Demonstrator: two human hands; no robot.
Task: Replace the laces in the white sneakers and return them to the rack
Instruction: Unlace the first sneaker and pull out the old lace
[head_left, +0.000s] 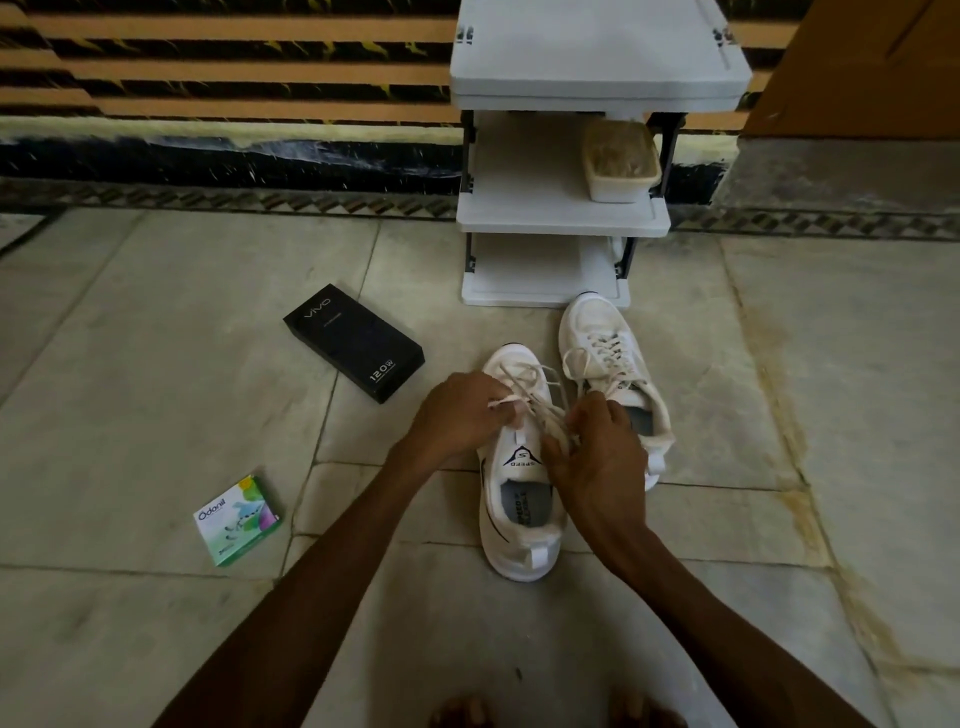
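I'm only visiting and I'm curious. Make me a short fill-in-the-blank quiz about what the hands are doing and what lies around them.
1. The left hand and the right hand both pinch the ____ of the nearer white sneaker.
2. The black vivo box lies on the floor to the ____ of that sneaker.
3. The plastic container stands on the white rack's ____ shelf.
4. The small green box reads ____.
Missing words: laces; left; middle; Odonil.
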